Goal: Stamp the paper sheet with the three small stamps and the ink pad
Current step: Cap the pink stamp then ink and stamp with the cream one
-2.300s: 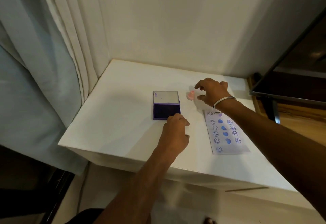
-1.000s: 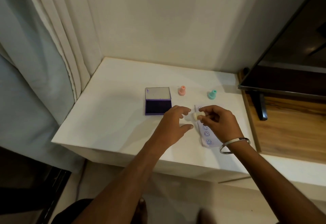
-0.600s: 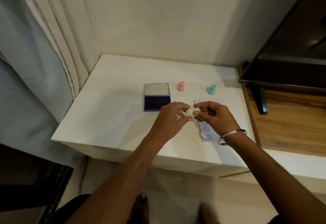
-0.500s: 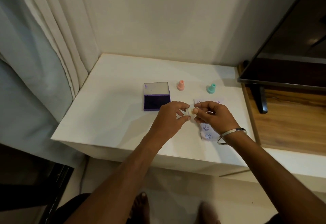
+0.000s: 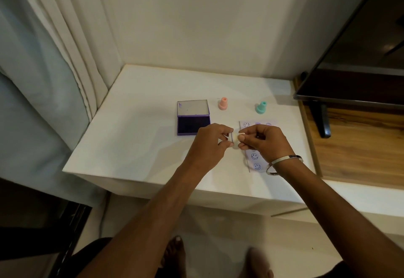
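A person's left hand (image 5: 209,144) and right hand (image 5: 262,144) meet just above the table (image 5: 135,146), each pinching one end of a small cream stamp (image 5: 236,137) held sideways between thumb and fingertips. Whether a cap is being pulled off it cannot be told. The stamp hangs just right of the ink pad (image 5: 193,124), which lies open with its lid (image 5: 192,107) folded back, and at the left edge of the paper sheet (image 5: 253,157).

The sheet lies right of the ink pad, largely under the right hand; blue smiley prints show near its top and bottom. A pink stamp (image 5: 223,103) stands just right of the pad's lid, and a teal stamp (image 5: 261,107) stands further right, beyond the sheet's far edge. A silver bangle (image 5: 284,165) circles the right wrist. A dark screen (image 5: 354,43) rises well to the right.

The grip looks slight: the tiny stamp could slip from the fingertips and drop onto the sheet, smudging finished prints if its face is inked. The right wrist, resting low over the paper, could also drag it askew or smear wet ink.
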